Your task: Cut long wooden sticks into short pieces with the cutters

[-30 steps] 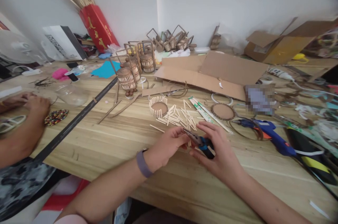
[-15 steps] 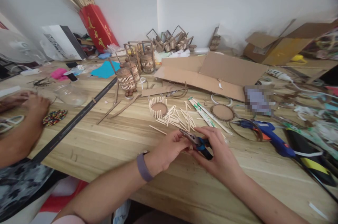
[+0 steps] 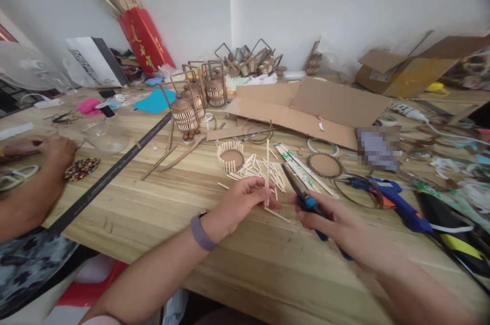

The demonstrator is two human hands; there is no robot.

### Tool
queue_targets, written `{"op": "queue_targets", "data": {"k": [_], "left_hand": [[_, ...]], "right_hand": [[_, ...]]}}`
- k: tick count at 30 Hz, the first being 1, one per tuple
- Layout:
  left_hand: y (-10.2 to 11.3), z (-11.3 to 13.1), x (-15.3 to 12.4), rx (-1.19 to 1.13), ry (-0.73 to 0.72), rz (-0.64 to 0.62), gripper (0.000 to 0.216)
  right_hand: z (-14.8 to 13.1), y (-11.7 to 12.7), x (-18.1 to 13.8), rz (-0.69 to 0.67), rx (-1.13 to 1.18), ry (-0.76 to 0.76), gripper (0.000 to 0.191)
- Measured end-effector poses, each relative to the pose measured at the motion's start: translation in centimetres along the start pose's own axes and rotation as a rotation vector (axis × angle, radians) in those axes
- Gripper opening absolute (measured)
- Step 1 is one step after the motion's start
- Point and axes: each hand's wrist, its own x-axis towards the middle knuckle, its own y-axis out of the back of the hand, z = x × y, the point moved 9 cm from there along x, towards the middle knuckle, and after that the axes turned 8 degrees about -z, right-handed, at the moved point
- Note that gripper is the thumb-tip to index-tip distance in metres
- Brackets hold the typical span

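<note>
I am working over a long wooden surface (image 3: 161, 202) crowded with craft stock. A flattened cardboard sheet (image 3: 306, 105) lies across its far middle, and a co-worker's hand (image 3: 57, 149) rests at the far left edge, well apart from mine. Nearer in, my left hand (image 3: 239, 200) and my right hand (image 3: 337, 220) hover close together above the surface, with a blue glue gun (image 3: 398, 200) lying off to the right of them. The right hand's fingers (image 3: 312, 218) are wrapped closed round the blue handles of the pliers (image 3: 300, 192). The nose of the pliers points away and to the left, with its jaws close together and nothing between them. A small round base ringed with upright sticks (image 3: 230, 155) sits beyond the left hand, and a scatter of short cut sticks (image 3: 248, 164) lies just beside it. The left hand's fingers (image 3: 260, 193) are pinched tight on the lower end of a bamboo stick (image 3: 267, 172), which stands nearly upright in the air above that scatter. Its top reaches towards the ringed base without touching it. The stick stands near the pliers, just to their left, but clear of them. I judge this to be a cutting-to-length step, caught with the stick presented and the tool not yet on it. A cut here would call for the handles to be eased apart and the jaws set square across the stick above my pinch. My grip would have to stay steady so the short piece drops onto the scatter rather than flying off.
</note>
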Motion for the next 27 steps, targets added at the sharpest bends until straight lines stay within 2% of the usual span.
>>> {"op": "queue_targets", "data": {"k": [3, 9, 17, 20, 27], "left_hand": [[-0.1, 0.6, -0.1, 0.019, 0.007, -0.028, 0.032], [-0.5, 1.1, -0.4, 0.059, -0.039, -0.060, 0.027], [-2.3, -0.1, -0.7, 0.219, -0.006, -0.245, 0.026], [-2.8, 0.0, -0.8, 0.211, 0.000, -0.270, 0.024], [-3.3, -0.2, -1.0, 0.252, 0.042, -0.296, 0.020]], "right_hand": [[1.2, -0.1, -0.4, -0.151, 0.184, -0.186, 0.029], [-0.6, -0.8, -0.7, -0.309, 0.095, -0.229, 0.020], [-0.7, -1.5, -0.8, -0.331, 0.058, -0.219, 0.023], [-1.0, -1.5, -0.7, -0.317, 0.024, -0.215, 0.026], [-1.9, -2.2, -0.6, -0.385, 0.032, -0.154, 0.028]]}}
